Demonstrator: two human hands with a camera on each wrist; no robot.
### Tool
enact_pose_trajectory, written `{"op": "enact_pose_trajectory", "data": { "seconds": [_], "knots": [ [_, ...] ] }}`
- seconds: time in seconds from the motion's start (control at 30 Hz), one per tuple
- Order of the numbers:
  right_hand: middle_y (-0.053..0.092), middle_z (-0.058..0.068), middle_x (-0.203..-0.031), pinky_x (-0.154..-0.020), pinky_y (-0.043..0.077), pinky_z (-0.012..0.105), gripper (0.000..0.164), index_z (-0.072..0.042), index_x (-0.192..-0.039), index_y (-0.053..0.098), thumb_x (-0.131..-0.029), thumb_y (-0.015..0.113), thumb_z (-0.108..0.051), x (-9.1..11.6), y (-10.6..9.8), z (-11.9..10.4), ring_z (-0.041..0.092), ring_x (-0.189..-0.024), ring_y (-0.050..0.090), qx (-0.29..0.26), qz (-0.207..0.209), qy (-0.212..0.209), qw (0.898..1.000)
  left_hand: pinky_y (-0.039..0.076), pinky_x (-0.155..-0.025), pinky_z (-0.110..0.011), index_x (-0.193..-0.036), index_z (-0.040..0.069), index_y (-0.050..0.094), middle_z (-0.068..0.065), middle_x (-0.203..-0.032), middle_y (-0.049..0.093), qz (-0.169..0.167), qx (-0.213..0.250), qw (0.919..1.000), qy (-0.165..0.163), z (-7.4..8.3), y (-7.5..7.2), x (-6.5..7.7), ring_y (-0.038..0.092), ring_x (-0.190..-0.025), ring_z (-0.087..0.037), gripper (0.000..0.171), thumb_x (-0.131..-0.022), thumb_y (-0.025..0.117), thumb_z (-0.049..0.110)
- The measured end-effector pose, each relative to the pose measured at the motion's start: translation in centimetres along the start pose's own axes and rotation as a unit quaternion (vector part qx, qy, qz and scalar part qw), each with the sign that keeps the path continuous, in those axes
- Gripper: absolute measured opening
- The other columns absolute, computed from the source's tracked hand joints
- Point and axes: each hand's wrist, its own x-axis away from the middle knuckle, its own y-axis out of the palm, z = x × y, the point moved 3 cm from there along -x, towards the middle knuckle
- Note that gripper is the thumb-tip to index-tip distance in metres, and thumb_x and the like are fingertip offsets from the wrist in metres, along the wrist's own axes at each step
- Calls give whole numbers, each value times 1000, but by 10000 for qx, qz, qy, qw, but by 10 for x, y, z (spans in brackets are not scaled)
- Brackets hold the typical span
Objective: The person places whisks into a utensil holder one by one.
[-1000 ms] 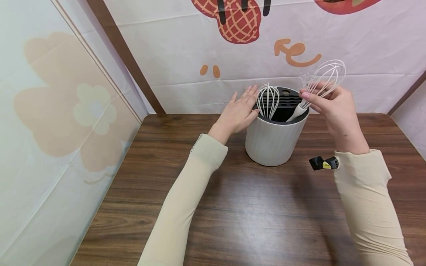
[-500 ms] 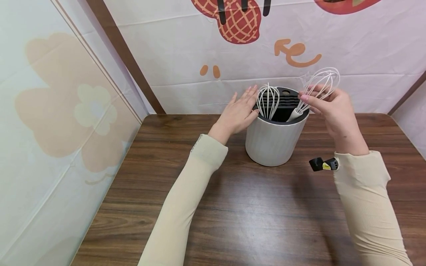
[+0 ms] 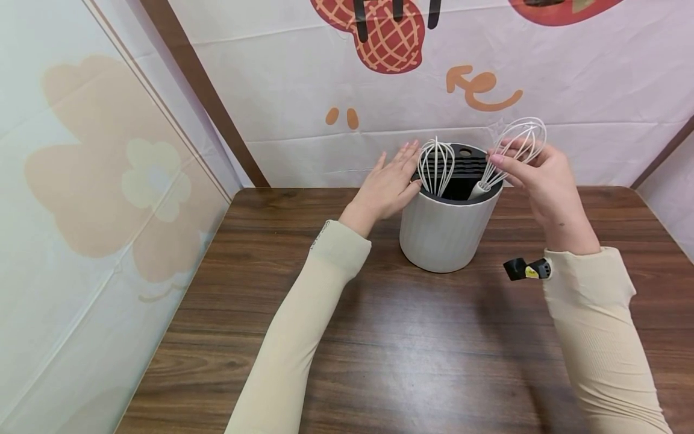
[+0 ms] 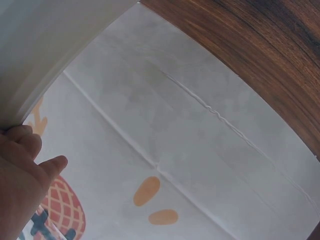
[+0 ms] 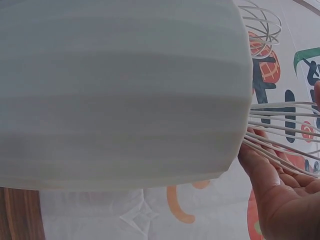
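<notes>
A white ribbed utensil holder [image 3: 447, 238] with a black slotted insert [image 3: 469, 165] stands upright at the back of the table. One white whisk [image 3: 436, 169] leans inside its left part, wires upward. My right hand [image 3: 553, 190] pinches a second white whisk [image 3: 478, 190] by its wire loops, at the holder's right rim. That whisk tilts to the right, its handle mostly hidden inside the holder. In the right wrist view, its wires pass beyond the rim beside my thumb. My left hand [image 3: 384, 188] rests against the holder's left side, fingers extended.
The dark wooden table [image 3: 412, 349] runs up to a white printed cloth [image 3: 293, 90] behind the holder. Another cloth with a flower print [image 3: 81, 181] hangs along the left edge. A small black device [image 3: 526, 269] sticks out from the right sleeve.
The second whisk has moved down and slightly left, its handle sinking deeper into the holder along with my right hand's small shift. My left hand and the other whisk stay in place.
</notes>
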Motion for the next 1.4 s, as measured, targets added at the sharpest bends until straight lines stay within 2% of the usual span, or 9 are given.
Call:
{"op": "enact_pose_trajectory", "data": {
  "seconds": [0.57,1.1,1.4],
  "knots": [
    [63,2,-75,-67,52,19,19,0,-95,67,-78,69,9,1,-1,0,9,-72,61,-124,29,-65,9999,-3,-114,-41,-153,11,8,-1,-158,3,6,-29,10000,5,0,0,0,-3,-143,-11,61,-101,27,36],
    [66,1,-78,-67,51,18,17,-4,-90,69,-78,70,8,1,-1,0,8,-73,61,61,41,-117,9999,-4,-114,-40,-153,11,6,0,-158,0,-36,-7,10000,-26,0,-1,1,-5,-142,-10,61,-101,26,36],
    [69,5,-82,-63,48,18,14,-1,-89,66,-79,69,8,0,1,-2,9,-72,60,-61,-135,-220,9996,-4,-114,-40,-153,11,8,0,-158,2,5,29,10000,-11,0,0,1,-4,-142,-10,61,-101,27,36]
  ]
}}
